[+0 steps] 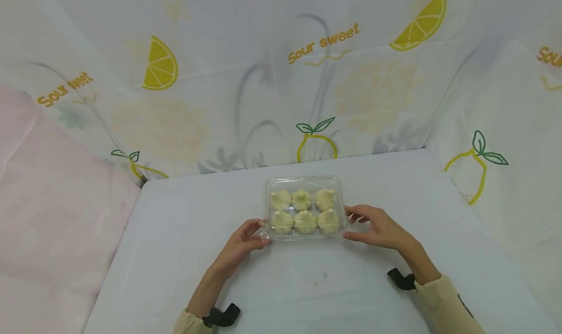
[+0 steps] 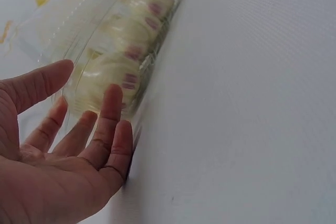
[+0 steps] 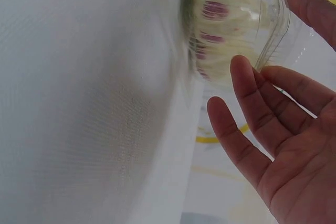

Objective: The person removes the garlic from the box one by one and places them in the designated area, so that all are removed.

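In front of me on the table, a clear plastic clamshell box [image 1: 303,183] holds several pale garlic bulbs [image 1: 305,221] in two rows. Its lid is down. Purple marks show low on the bulbs in both wrist views. My left hand [image 1: 237,248] is at the box's near left corner, thumb and fingertips [image 2: 112,95] right by the rim. On the opposite side, my right hand [image 1: 379,229] has its thumb at the near right corner and its index finger farther up that short side. Both hands have loosely extended fingers.
A white cloth covers the table [image 1: 189,207]. Behind it hangs a curtain [image 1: 210,75] printed with lemons and lettering, and more fabric stands at left and right. A black curved piece is strapped at each wrist, just beyond the beige sleeves [image 1: 448,304].
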{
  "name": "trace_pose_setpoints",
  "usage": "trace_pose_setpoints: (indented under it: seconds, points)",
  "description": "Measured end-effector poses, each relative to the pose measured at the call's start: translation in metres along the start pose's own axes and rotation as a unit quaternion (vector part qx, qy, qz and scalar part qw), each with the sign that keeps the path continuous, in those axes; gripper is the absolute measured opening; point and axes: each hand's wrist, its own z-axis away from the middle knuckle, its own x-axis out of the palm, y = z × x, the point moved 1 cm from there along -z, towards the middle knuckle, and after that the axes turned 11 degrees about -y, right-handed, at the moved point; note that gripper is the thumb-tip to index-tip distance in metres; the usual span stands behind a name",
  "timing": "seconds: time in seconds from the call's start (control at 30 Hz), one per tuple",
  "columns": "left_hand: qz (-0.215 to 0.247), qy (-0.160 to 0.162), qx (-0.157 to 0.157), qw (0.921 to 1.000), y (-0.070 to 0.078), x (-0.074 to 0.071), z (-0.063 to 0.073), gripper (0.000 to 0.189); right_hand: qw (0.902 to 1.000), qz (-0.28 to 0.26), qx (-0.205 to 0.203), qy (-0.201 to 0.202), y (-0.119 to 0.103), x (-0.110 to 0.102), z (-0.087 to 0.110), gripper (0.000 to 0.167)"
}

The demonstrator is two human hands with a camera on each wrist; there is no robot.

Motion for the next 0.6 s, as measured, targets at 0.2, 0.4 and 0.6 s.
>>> trace_pose_setpoints:
  seconds: [0.2, 0.4, 0.6]
  points:
    - [0.002, 0.022, -0.009, 0.9997, 0.002, 0.001, -0.003, 0.042, 1.0, -0.004, 0.008, 0.001, -0.002, -0.002, 0.001, 0.064]
    - [-0.082, -0.005, -0.008, 0.9966, 0.008, 0.01, -0.016, 0.04, 0.9997, -0.002, 0.026, -0.002, -0.002, -0.004, 0.005, 0.065]
    - [-0.121, -0.019, 0.01, 0.9924, 0.009, 0.009, -0.015, 0.032, 0.9993, -0.005, 0.034, -0.012, 0.0, -0.004, 0.006, 0.065]
